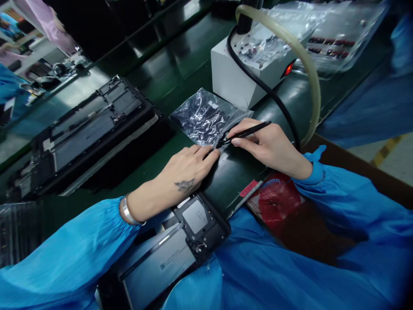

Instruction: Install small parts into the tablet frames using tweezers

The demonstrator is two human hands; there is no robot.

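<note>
Near the bench's (230, 178) front edge, the right hand (272, 144) pinches black tweezers (253, 129) at a plastic bag (201, 114); the left hand's (180, 174) grip I cannot tell. A white box (230, 79) stands behind; the opened device's (174, 254) print is illegible.

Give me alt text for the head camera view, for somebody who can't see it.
A person's right hand holds a slim black tool with its tip at the near edge of a shiny plastic bag, where the left hand also reaches. Nearer the camera is an opened electronic device, and beyond the bag sits a white box with a glowing red light.
</note>
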